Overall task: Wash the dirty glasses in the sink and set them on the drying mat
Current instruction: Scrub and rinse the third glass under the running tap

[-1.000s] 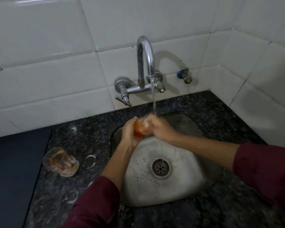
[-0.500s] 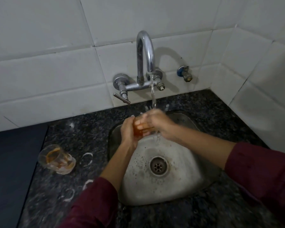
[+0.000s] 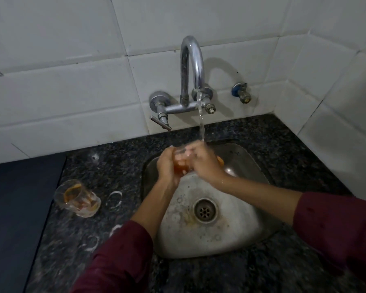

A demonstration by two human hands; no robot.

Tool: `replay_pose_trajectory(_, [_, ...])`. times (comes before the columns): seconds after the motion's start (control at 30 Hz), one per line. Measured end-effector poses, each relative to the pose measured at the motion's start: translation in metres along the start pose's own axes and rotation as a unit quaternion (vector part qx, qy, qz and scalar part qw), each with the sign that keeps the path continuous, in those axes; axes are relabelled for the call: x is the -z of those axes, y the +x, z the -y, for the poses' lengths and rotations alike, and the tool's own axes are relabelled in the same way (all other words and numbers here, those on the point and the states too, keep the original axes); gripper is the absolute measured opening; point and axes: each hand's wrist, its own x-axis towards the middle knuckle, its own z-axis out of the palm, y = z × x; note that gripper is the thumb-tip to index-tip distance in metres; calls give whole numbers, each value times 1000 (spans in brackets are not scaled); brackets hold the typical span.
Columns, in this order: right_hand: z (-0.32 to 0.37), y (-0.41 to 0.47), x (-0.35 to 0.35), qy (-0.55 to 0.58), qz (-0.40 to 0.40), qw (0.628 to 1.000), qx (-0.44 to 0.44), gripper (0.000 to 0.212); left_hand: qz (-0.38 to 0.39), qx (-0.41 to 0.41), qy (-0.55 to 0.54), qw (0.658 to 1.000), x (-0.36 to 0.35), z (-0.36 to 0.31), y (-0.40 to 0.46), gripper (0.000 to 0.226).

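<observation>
glass (image 3: 181,160) held upright over the sink (image 3: 251,166), between both hands, mouth up just under the tap (image 3: 191,66) stream. left hand (image 3: 167,168) wraps its side; right hand (image 3: 203,163) curls round the rim. amber liquid inside. second glass (image 3: 77,197), amber residue, lies tilted on the counter (image 3: 118,166), nearer the left hand, beside the dark mat (image 3: 19,208).

Dark speckled granite tabletop (image 3: 251,132) meeting white tiled walls in a corner. Steel sink (image 3: 247,157) set into it, drain (image 3: 205,210) near the basin's middle. Left of the sink, a dirty glass (image 3: 77,198) lying on its side, orange residue inside. Whitish ring marks (image 3: 115,197) just beside it and nearer the front edge. Dark mat (image 3: 15,208) at far left.
</observation>
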Motion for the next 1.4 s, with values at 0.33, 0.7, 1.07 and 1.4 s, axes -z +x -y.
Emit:
replay_pose_trajectory(0.33, [-53,2,10,-108,76,990,57,6,22,195,143,970,23,4,-7,29])
replay_pose_trajectory(0.7, [-75,-5,1,166,210,887,-377,23,254,315,265,875,51,27,-37,53])
replay_pose_trajectory(1.07, [-81,-14,-7,161,204,863,-433,19,252,373,234,862,58,28,-42,52])
replay_pose_trajectory(1.4, [-67,-16,2,119,205,886,-399,25,259,362,213,870,59,30,-40,54])
